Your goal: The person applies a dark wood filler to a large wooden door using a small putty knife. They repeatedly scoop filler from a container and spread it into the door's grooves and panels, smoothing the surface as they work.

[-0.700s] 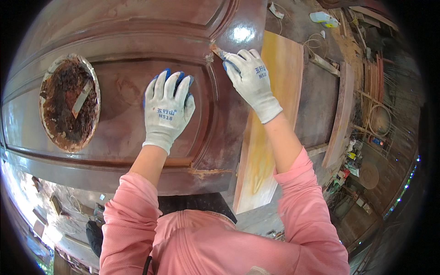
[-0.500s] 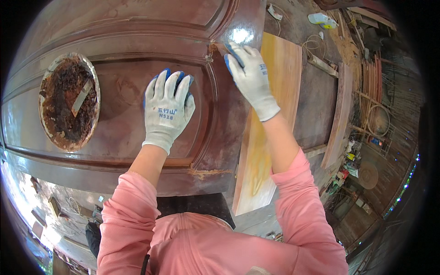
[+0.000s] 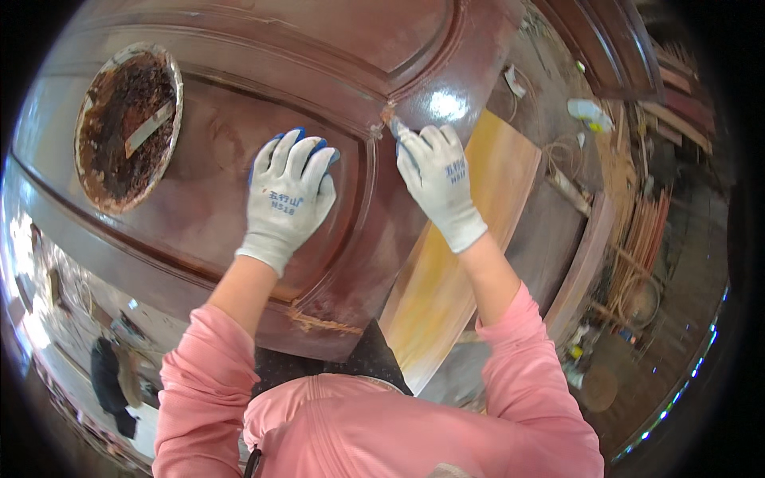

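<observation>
A dark reddish-brown panelled wooden door (image 3: 263, 203) lies flat before me. My left hand (image 3: 288, 191), in a white glove with blue-coated fingers, rests on its recessed panel, fingers stretched out and holding nothing. My right hand (image 3: 438, 171), gloved alike, is closed on a small putty knife (image 3: 398, 126), whose grip is hidden by the fingers. The blade's tip meets a patch of brown filler (image 3: 388, 111) at the moulding joint. Left of my hands, an oval pan (image 3: 177, 95) of dark brown paste sits on the door, with a flat metal blade (image 3: 150, 127) lying in it.
A yellowish wooden board (image 3: 458, 263) lies beside the door on the right. Farther right are a long plank (image 3: 586, 263), a white plastic bottle (image 3: 588, 111) and stacked wood strips (image 3: 649, 219). A rough filler streak (image 3: 323, 323) marks the door's near edge.
My view has turned, so the door and pan appear tilted. The right hand has drawn the putty knife a little at the same joint; the left hand stays on the panel.
</observation>
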`<state>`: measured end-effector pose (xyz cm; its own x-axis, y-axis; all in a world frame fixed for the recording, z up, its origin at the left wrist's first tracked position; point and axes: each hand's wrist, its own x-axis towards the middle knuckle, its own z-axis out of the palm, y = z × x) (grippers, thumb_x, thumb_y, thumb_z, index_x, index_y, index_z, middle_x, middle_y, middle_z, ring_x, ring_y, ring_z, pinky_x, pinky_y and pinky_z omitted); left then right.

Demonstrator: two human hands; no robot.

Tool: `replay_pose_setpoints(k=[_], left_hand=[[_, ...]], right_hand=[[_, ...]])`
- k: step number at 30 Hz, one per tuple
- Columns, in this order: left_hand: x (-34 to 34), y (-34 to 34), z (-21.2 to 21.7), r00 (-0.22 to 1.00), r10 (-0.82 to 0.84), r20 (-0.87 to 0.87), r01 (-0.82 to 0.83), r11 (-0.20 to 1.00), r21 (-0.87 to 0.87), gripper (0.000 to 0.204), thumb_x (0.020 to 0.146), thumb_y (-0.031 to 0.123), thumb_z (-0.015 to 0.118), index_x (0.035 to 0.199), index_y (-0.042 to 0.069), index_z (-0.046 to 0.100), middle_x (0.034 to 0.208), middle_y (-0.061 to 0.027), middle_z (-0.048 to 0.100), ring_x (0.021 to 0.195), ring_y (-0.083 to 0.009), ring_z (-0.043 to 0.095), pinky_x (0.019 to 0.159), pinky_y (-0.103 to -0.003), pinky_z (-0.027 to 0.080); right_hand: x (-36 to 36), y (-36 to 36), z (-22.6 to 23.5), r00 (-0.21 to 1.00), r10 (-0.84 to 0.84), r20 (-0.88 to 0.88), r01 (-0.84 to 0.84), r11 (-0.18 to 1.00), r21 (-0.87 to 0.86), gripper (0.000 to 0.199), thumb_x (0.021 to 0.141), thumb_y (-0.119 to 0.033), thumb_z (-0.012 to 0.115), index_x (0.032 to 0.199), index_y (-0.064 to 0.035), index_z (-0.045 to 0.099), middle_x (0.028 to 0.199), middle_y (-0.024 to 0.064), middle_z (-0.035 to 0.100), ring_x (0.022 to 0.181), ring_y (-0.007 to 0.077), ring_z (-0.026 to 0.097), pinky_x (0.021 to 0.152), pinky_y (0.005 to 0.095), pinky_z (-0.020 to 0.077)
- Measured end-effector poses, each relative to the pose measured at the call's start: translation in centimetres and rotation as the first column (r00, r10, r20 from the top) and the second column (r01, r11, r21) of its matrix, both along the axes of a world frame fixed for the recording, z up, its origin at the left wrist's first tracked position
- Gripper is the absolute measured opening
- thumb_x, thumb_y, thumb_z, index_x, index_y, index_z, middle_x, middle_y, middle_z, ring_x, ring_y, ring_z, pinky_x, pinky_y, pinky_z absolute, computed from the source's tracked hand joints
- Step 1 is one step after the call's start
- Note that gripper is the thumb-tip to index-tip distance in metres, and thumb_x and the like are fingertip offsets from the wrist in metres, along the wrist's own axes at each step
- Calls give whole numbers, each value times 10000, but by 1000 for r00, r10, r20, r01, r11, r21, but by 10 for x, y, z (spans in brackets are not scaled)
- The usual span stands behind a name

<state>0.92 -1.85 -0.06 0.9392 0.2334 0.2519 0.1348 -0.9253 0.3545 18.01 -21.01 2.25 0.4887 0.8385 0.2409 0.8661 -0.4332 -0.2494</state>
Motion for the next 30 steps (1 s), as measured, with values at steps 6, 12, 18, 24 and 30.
replay_pose_setpoints(k=[6, 12, 18, 24, 30], left_hand=[[29, -44, 4, 938, 344, 42, -345, 939, 7, 253, 862, 233, 706, 1089, 150, 633, 1171, -72, 608, 1293, -319, 533, 1195, -525, 347], [31, -51, 2, 924, 381, 22, -381, 924, -1, 226, 883, 260, 693, 1084, 164, 657, 1183, -76, 612, 1305, -303, 533, 1215, -529, 332], [31, -51, 2, 919, 393, 12, -393, 919, -1, 273, 874, 246, 707, 1121, 143, 653, 1205, -89, 616, 1309, -332, 534, 1212, -529, 342], [30, -52, 3, 914, 407, -7, -407, 914, 5, 275, 872, 242, 713, 1122, 145, 654, 1207, -92, 612, 1309, -328, 535, 1215, -522, 343], [31, -52, 4, 916, 401, 2, -401, 916, -8, 274, 874, 242, 714, 1123, 147, 650, 1214, -94, 608, 1311, -328, 535, 1213, -519, 345]], right_hand=[[35, 3, 16, 959, 127, -254, -100, 988, 118, 314, 916, -156, 717, 1219, -77, 739, 828, 82, 581, 829, 295, 556, 798, 409, 489], [58, -9, 16, 910, 412, -48, -415, 907, -72, 335, 890, -123, 712, 1222, -106, 749, 870, 69, 582, 854, 294, 549, 789, 402, 487], [73, 8, 21, 885, 454, -97, -456, 890, 4, 311, 906, -132, 700, 1211, -102, 753, 855, 72, 573, 842, 299, 544, 784, 407, 486], [82, 6, 25, 863, 479, -161, -482, 876, 22, 312, 897, -133, 705, 1205, -107, 751, 844, 68, 566, 852, 288, 549, 789, 405, 488], [80, 4, 25, 845, 525, -98, -531, 846, -44, 311, 904, -113, 703, 1210, -74, 748, 855, 78, 606, 841, 303, 557, 786, 417, 491]])
